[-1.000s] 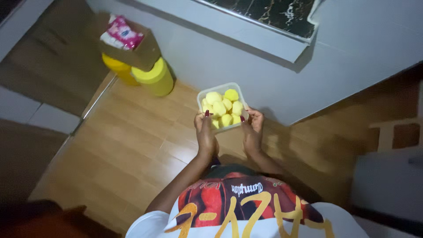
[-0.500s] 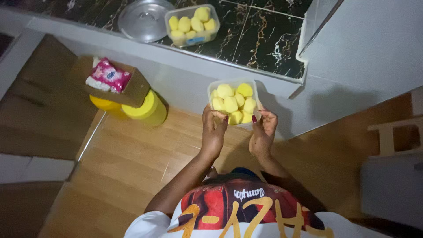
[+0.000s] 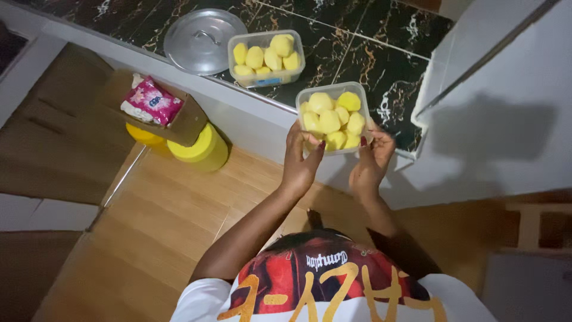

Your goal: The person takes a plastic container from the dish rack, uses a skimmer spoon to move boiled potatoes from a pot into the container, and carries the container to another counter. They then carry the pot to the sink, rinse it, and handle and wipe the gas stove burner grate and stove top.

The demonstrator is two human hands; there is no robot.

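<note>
A clear plastic container (image 3: 361, 95) full of several peeled yellow pieces (image 3: 331, 117) is held up over the edge of a dark marble counter (image 3: 381, 65). My left hand (image 3: 300, 161) grips its near left side and my right hand (image 3: 373, 164) grips its near right corner. A second clear container (image 3: 266, 58) with similar yellow pieces sits on the counter just left of it.
A round metal pot lid (image 3: 196, 39) lies on the counter beside the second container. Below the counter, a cardboard box (image 3: 189, 122) with a pink packet (image 3: 151, 101) rests on two yellow jugs (image 3: 201, 150). Wooden floor (image 3: 173, 209) lies underfoot; a white door or panel (image 3: 506, 119) stands at right.
Both hands have raised the container from above the floor up and forward to the counter edge. The view has tilted up, bringing the counter, lid and second container into sight.
</note>
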